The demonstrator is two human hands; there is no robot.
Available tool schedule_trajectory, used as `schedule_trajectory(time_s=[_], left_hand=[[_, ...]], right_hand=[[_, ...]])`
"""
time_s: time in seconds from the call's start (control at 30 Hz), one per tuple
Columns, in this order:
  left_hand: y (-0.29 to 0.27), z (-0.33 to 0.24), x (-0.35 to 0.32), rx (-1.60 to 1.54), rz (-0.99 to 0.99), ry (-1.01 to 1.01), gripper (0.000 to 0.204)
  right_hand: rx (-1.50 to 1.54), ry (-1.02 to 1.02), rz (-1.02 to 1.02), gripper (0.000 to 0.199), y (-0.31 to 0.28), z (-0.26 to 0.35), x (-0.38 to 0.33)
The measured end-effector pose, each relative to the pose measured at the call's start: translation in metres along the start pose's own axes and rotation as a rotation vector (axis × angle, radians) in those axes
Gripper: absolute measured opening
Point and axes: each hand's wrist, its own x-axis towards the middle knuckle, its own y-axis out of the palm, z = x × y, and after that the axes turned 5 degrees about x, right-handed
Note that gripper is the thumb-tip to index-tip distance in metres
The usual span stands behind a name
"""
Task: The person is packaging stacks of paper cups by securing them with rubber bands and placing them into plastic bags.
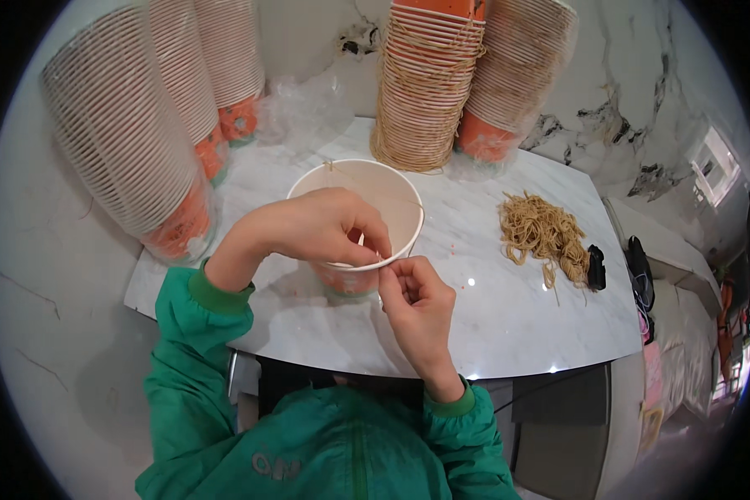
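A white paper bucket (402,204) with an orange printed outside stands upright on the table in front of me. Thin tan twine (331,167) shows at its far rim, and a strand reaches over toward the right rim. My left hand (329,229) arches over the bucket's mouth, fingertips pinched just inside the near right rim. Against the outside of that same rim, my right hand (417,304) is closed in a pinch. The fingertips of both hands nearly meet, and what is between them is too small or hidden to tell.
Tall stacks of nested buckets in clear plastic (125,125) lean at the back left. A stack with twine strands (421,108) and a wrapped stack (517,75) stand at the back. Loose twine (537,233) lies right beside a black object (596,268) on the marble-patterned table (508,333).
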Motion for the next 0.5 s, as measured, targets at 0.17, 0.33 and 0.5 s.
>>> schedule_trajectory(time_s=[0.17, 0.33, 0.5], left_hand=[[0.007, 0.005, 0.0, -0.045, -0.044, -0.055, 0.018], [0.016, -0.007, -0.019, 0.432, -0.53, -0.062, 0.013], [0.051, -0.059, -0.055, 0.62, -0.77, -0.132, 0.009]], right_hand=[[-0.01, 0.009, 0.024, 0.008, -0.001, -0.001, 0.002], [-0.051, 0.226, 0.185, 0.014, -0.017, 0.011, 0.009], [-0.375, -0.039, 0.267, 0.016, -0.027, 0.006, 0.022]])
